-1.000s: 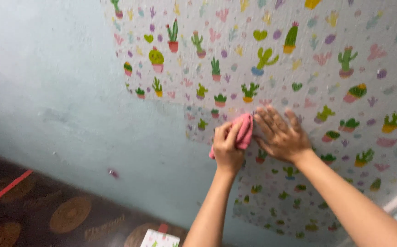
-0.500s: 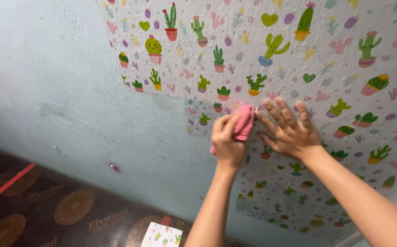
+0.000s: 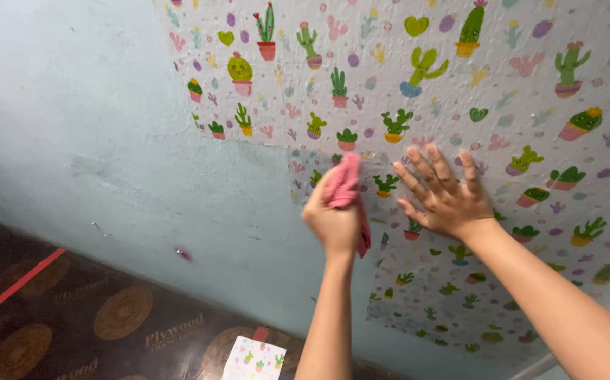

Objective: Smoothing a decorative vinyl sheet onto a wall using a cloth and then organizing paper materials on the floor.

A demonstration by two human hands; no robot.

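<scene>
My left hand [image 3: 333, 219] grips a pink cloth [image 3: 345, 186] and presses it against white wallpaper [image 3: 459, 84] printed with colourful potted cacti. The cloth sits near the left edge of the lower wallpaper sheet. My right hand [image 3: 444, 193] lies flat on the wallpaper just right of the cloth, fingers spread and pointing up. Both arms reach up from the bottom of the view.
Bare pale blue-green wall [image 3: 73, 127] spreads to the left of the paper. Below it runs a dark brown sheet with round tan patterns [image 3: 108, 317] and a red stripe [image 3: 9, 288]. A small piece of cactus wallpaper [image 3: 254, 359] lies at the bottom edge.
The left hand with the cloth has shifted slightly up and left along the wallpaper edge. The right hand stays flat on the paper.
</scene>
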